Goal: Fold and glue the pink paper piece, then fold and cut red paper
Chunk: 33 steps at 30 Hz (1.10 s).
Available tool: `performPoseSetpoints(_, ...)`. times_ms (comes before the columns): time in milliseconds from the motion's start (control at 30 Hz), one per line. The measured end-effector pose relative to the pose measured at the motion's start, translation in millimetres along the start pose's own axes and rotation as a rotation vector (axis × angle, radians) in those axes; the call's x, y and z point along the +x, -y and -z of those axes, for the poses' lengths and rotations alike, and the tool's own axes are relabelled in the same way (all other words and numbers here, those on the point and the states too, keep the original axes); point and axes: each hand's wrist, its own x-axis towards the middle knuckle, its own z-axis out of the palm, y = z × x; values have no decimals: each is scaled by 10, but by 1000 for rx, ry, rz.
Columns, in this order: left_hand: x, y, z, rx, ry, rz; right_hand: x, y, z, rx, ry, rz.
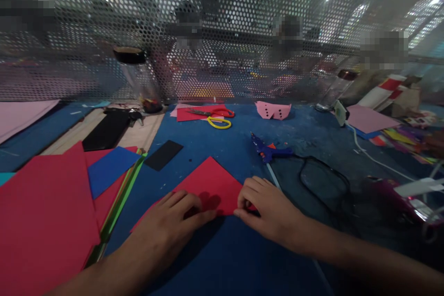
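A red paper sheet (211,185) lies folded on the blue table top in front of me. My left hand (173,219) rests on its near left part, fingers stretched flat and pressing the sheet down. My right hand (267,206) sits at the sheet's right corner, fingers curled in and pressed against the paper's edge. The fold line runs between the two hands.
Stacked red and blue sheets (52,203) lie at the left. A blue glue gun (267,150) with a black cord lies beyond my right hand. Yellow-and-red scissors (217,118), a pink paper piece (273,110) and a perforated metal screen (222,32) stand at the back.
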Motion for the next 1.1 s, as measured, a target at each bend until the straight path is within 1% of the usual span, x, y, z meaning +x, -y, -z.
performPoseSetpoints(267,34,-2,73,142,48,-101,11,0,-1,-4,-6,4)
performPoseSetpoints(400,41,-32,110,178,88,-104,11,9,7,-8,-9,7)
performPoseSetpoints(633,62,-55,133,207,81,-136,9,7,1,-7,-15,6)
performPoseSetpoints(900,45,-30,96,217,91,-142,6,-3,1,-12,-6,4)
performPoseSetpoints(1100,62,-73,149,169,83,-105,3,-15,-10,-11,-2,12)
